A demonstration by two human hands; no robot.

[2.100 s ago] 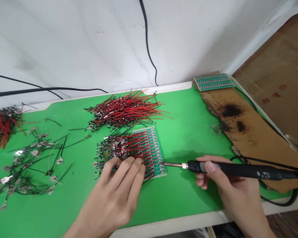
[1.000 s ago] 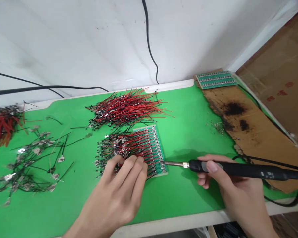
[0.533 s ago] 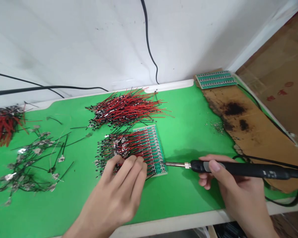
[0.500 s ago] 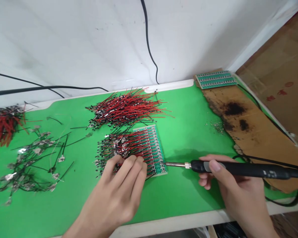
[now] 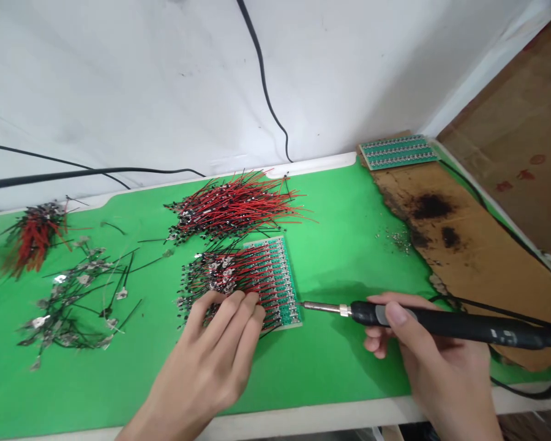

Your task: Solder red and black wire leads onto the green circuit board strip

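Note:
A green circuit board [image 5: 292, 293] lies on the green mat, with a row of red wires [image 5: 261, 263] running left from its solder pads. Small black and silver parts bunch at the wires' left ends. My left hand [image 5: 220, 349] is curled over the lower wires, closed on them, its fingertips hidden. In my right hand [image 5: 422, 343] is a black soldering iron [image 5: 441, 320], gripped like a pen and pointing left. Its metal tip [image 5: 312, 305] is just at the board's right edge; whether it touches cannot be made out.
Behind the board lies a pile of red wires with black ends [image 5: 239, 205]. Loose black-wired metal pieces [image 5: 73, 300] and another red bundle [image 5: 34, 236] lie left. At right, scorched cardboard [image 5: 477, 245] carries a second circuit board [image 5: 399, 152]. Solder crumbs [image 5: 398, 241] lie beside it.
The soldering iron's tip has drawn slightly right relative to the board, from over its right edge to just beside it. My left hand stays on the wires. The view has shifted a little.

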